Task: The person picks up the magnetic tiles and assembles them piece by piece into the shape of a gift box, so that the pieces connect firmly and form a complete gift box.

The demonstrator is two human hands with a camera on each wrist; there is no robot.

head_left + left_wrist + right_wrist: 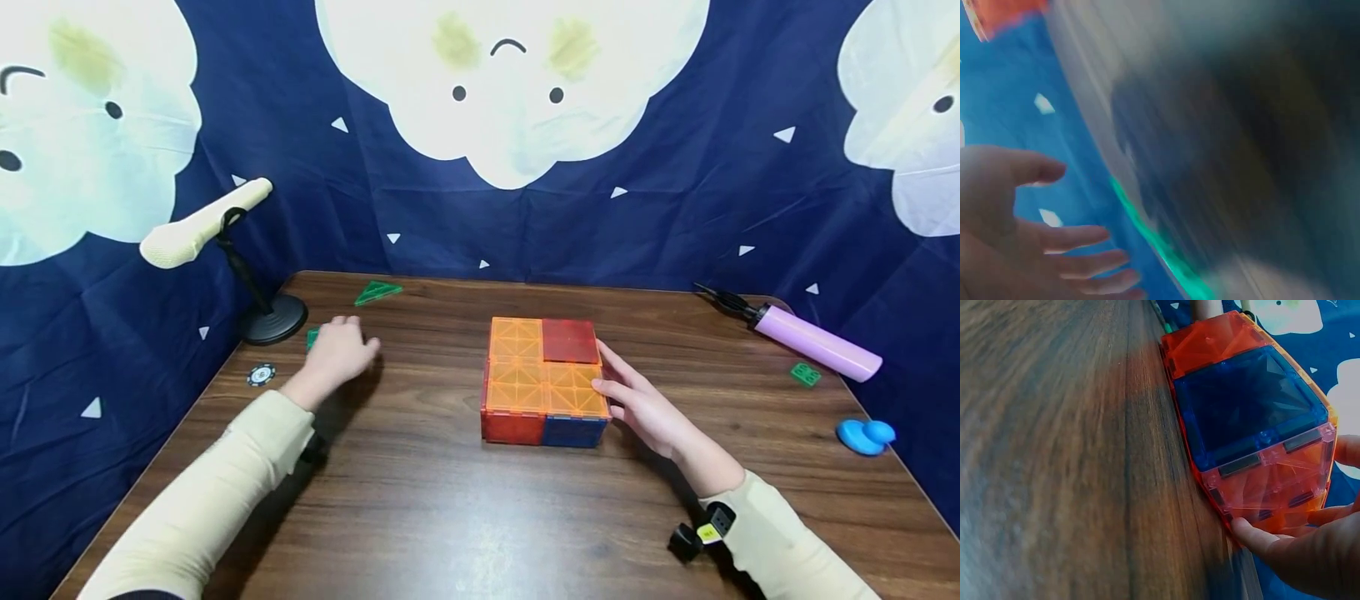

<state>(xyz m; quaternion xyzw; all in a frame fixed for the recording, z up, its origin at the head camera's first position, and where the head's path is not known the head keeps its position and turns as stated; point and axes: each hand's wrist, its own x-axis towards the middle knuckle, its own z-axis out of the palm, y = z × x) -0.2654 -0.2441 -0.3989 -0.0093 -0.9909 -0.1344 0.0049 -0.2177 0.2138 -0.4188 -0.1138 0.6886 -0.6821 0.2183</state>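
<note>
Green tile pieces [312, 337] lie at the far left of the table [420, 517], near the lamp stand [272, 321], and our left hand [337, 354] hovers over one with fingers spread and loose, holding nothing. We judge it best to pinch that tile cleanly by its edges. Mid-table sits the magnetic tile box [543, 382], which our right hand [645, 408] steadies with straight fingers pressed against its right side, gripping nothing; we keep that pressure gentle so the walls stay joined.
</note>
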